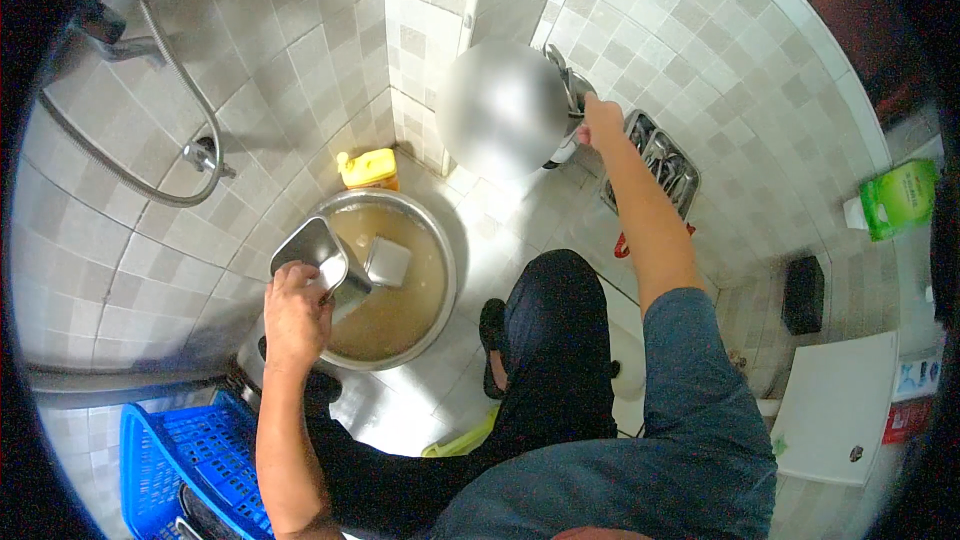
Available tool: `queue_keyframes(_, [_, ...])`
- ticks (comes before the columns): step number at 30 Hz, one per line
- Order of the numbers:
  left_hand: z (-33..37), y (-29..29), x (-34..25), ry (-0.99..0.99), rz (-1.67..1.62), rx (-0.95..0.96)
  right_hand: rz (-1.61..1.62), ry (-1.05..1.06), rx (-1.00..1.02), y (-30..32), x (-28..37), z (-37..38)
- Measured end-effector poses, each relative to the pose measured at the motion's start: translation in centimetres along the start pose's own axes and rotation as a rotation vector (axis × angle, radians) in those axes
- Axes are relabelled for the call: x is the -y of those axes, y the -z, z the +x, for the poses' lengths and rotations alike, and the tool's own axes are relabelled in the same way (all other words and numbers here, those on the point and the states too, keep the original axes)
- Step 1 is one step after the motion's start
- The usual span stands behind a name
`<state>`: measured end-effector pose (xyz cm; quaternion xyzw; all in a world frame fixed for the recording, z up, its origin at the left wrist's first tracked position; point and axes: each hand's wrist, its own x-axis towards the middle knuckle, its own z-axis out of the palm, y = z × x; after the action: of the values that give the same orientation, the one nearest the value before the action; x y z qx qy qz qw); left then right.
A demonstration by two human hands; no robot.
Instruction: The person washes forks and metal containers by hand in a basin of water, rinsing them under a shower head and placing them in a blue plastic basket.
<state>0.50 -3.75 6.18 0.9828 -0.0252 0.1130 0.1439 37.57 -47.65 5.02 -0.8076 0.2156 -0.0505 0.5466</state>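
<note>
My left hand (296,312) is closed on the rim of a deep rectangular steel container (318,238), tilted over a wide metal basin (447,275) of cloudy brownish water. A white patch shows at its lip beside my fingers; I cannot tell what it is. A small silvery block-shaped thing (389,261) sits in the water. Stretched out to the far right, my right hand (601,124) has its fingers closed beside several metal utensils (568,80). What it grips is hidden. Next to them is a round, shiny, blurred shape (503,108).
A steel tray of cutlery (667,168) stands by the right wall. Beyond the basin is a yellow jug (369,169). A blue plastic basket (190,460) is at the lower left; a shower hose (180,70) hangs on the left wall. A green pouch (898,202) is far right.
</note>
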Motion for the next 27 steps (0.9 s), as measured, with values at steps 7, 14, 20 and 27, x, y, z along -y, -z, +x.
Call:
queue_keyframes(7, [0.8,-0.1,-0.2,0.002,-0.016,0.015,0.152,-0.280,0.160,-0.9,-1.8,5.4])
queue_keyframes(14, [1.1,-0.4,0.2,0.021,-0.019,0.076,0.094,-0.392,0.261,-2.8,-3.3,6.4])
queue_keyframes(20, [1.3,-0.6,0.2,0.031,-0.008,0.108,0.006,-0.328,0.253,-2.7,-2.8,7.0])
queue_keyframes(27, [1.2,-0.8,0.0,0.036,-0.027,0.094,0.081,-0.344,0.146,-3.9,-3.3,8.7])
